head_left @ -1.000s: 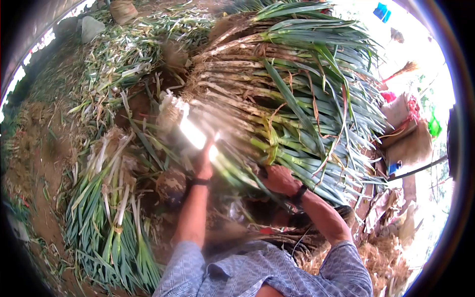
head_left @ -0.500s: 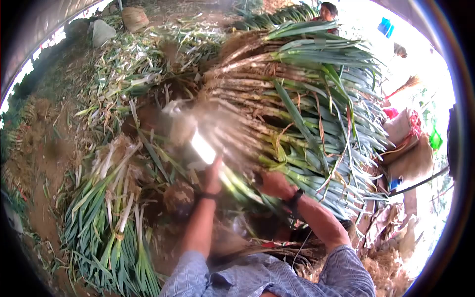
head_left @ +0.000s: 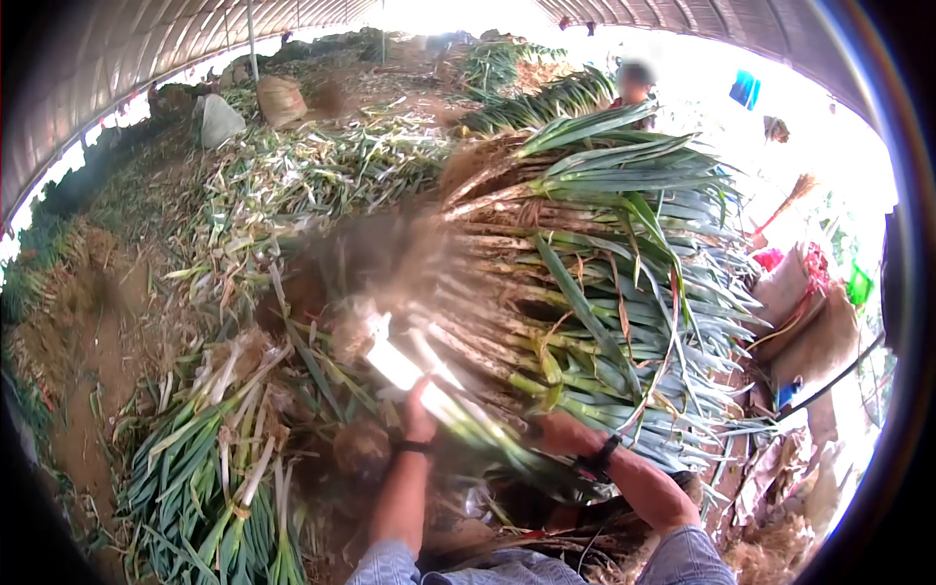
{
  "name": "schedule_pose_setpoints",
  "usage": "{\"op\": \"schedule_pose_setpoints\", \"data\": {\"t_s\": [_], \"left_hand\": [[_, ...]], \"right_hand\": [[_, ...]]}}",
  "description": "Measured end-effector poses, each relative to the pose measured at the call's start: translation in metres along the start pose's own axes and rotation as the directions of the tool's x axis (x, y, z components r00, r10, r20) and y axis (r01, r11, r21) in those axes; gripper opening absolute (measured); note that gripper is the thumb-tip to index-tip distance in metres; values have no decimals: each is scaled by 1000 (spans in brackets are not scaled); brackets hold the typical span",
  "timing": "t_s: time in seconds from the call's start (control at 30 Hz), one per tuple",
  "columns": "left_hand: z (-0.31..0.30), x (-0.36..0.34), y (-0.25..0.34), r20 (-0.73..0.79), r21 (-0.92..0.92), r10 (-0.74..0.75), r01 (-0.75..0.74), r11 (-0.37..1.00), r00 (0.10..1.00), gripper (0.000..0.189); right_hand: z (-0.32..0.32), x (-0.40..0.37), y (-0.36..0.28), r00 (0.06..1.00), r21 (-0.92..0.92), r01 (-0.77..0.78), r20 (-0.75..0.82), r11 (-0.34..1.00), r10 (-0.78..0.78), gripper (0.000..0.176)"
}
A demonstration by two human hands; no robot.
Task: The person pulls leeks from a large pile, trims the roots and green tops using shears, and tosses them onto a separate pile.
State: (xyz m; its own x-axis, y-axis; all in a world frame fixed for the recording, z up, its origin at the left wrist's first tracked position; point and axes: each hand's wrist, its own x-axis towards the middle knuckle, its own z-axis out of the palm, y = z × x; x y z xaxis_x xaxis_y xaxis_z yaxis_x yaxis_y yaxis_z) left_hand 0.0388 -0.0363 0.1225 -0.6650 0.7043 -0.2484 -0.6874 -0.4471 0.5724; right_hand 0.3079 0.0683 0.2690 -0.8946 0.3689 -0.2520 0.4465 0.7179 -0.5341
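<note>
My left hand point(head_left: 419, 417) grips the white stalks of a bunch of green onions point(head_left: 400, 366), held up and blurred with motion. My right hand point(head_left: 564, 436) holds the green leaf end of the same bunch, low against the big stack. That large stack of green onions point(head_left: 595, 283) rises right in front of me, roots pointing left and leaves spreading right. Both wrists wear dark bands.
A smaller pile of green onions point(head_left: 210, 468) lies on the dirt at lower left. Trimmed leaves point(head_left: 292, 185) litter the ground behind. Sacks point(head_left: 219, 117) stand at the back, and a person point(head_left: 634, 83) is beyond the stack. Bags and cloth point(head_left: 804, 283) sit at right.
The view has tilted upward, showing more of the tunnel roof and far ground. Both hands with the bunch sit lower in frame, and the bunch stays blurred from shaking.
</note>
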Motion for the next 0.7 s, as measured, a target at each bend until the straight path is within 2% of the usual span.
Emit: {"op": "schedule_pose_setpoints", "data": {"t_s": [0.03,0.13,0.17,0.2,0.27,0.3,0.4,0.47,0.57,0.63,0.7], "left_hand": [[2,1,5,4,-29,-6,7,1000,1000,19],[6,-6,8,-52,-41,101,-103,994,994,21],[1,-3,6,-79,-87,60,-67,994,995,22],[-15,8,-5,-99,-44,114,-119,992,989,22],[-5,1,4,-80,-11,63,-64,998,995,21],[-6,0,3,-65,64,116,-112,992,991,19],[5,-15,11,-42,-37,-11,9,999,999,19],[-15,-7,2,-40,208,125,-114,972,991,20],[-9,-14,1,-15,-60,-38,37,997,999,23],[-58,12,-33,-33,67,72,-70,995,997,25],[-80,18,-45,-34,150,125,-118,982,992,26]], "right_hand": [[-2,-1,1,999,-3,-37,-39,999,37,37],[-3,-9,0,982,14,-155,-106,988,156,34],[-3,-9,3,988,-17,-104,-117,994,102,36],[-1,-8,0,991,-1,-88,-99,996,87,37],[-7,-1,-9,995,18,-53,-83,998,54,39],[-7,5,-14,991,1,-86,-101,996,86,39],[-16,24,-28,990,-2,-30,-135,1000,30,40],[-15,42,-37,992,1,-58,-114,998,58,41],[-13,68,-33,994,0,-63,-94,998,63,42],[-12,82,-30,996,-32,-78,-37,996,77,44],[-9,94,-22,995,-7,-96,-41,995,95,43]]}}
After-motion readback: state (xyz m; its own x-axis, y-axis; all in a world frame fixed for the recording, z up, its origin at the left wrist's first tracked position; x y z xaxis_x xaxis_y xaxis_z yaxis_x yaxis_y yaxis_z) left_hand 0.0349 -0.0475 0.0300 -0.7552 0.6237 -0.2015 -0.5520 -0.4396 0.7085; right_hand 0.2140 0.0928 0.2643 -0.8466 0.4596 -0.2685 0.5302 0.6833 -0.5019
